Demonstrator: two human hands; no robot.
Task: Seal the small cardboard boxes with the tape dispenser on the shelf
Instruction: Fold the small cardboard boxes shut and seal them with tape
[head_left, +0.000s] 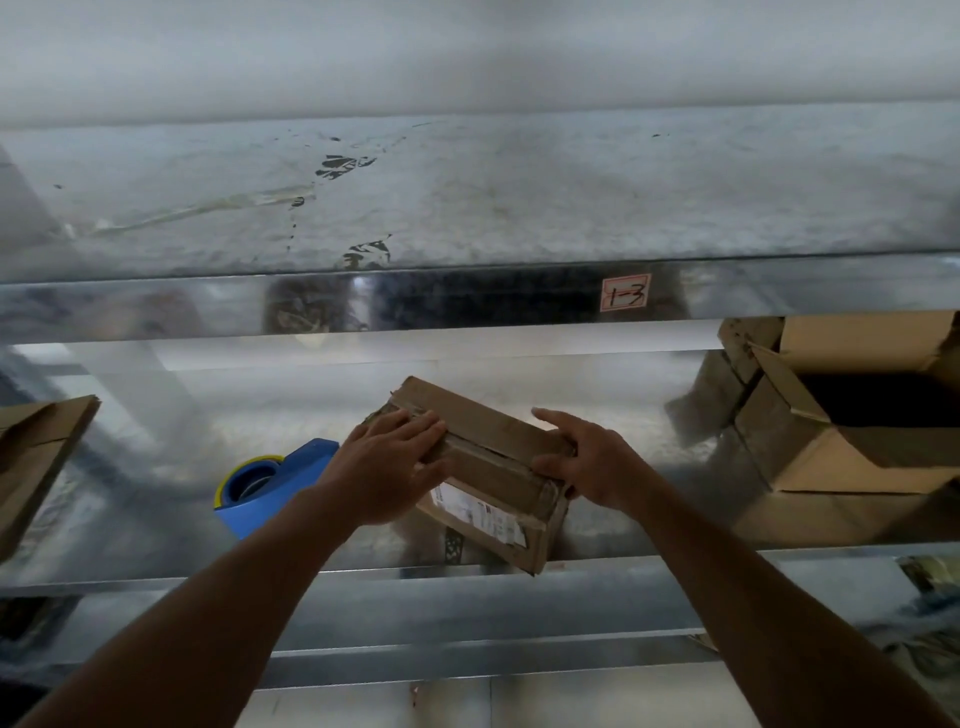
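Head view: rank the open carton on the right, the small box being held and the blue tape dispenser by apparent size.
1. Open carton, although the frame edge cuts it off.
2. Small box.
3. Tape dispenser, partly hidden behind the left hand, so its full size is unsure.

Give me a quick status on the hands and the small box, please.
Left hand flat on small cardboard box top; right hand grips its right end. Tape dispenser untouched on shelf, left of box. No obstruction seen.
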